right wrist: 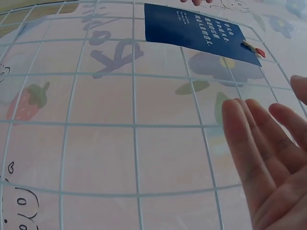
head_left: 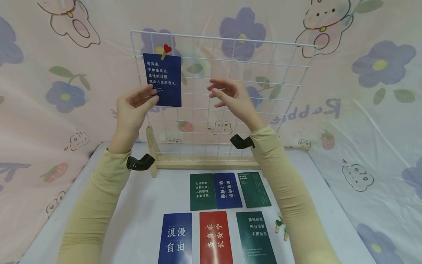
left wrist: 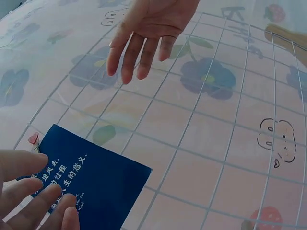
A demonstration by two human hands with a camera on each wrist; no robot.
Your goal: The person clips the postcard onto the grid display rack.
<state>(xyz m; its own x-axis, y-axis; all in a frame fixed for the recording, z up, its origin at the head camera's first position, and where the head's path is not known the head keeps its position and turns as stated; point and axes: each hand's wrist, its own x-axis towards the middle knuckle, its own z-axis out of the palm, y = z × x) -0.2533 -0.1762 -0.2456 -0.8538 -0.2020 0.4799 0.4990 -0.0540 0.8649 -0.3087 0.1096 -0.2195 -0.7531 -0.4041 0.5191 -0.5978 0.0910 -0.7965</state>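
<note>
A dark blue card (head_left: 169,80) with white writing hangs at the upper left of a white wire grid (head_left: 204,88). A small wooden clothespin (head_left: 164,54) with a red heart pins its top edge to the wire. My left hand (head_left: 133,110) is at the card's lower left, fingers relaxed; whether they touch it I cannot tell. In the left wrist view the left fingers (left wrist: 29,191) appear in front of the blue card (left wrist: 96,182). My right hand (head_left: 235,101) hovers before the middle of the grid, fingers loosely extended, holding nothing.
On the white table lie a red card (head_left: 215,238), a blue card (head_left: 175,238), a green card (head_left: 255,238) and several more behind them. Small clothespins (head_left: 278,224) with green hearts lie by the right forearm. The grid stands on a wooden base (head_left: 207,164).
</note>
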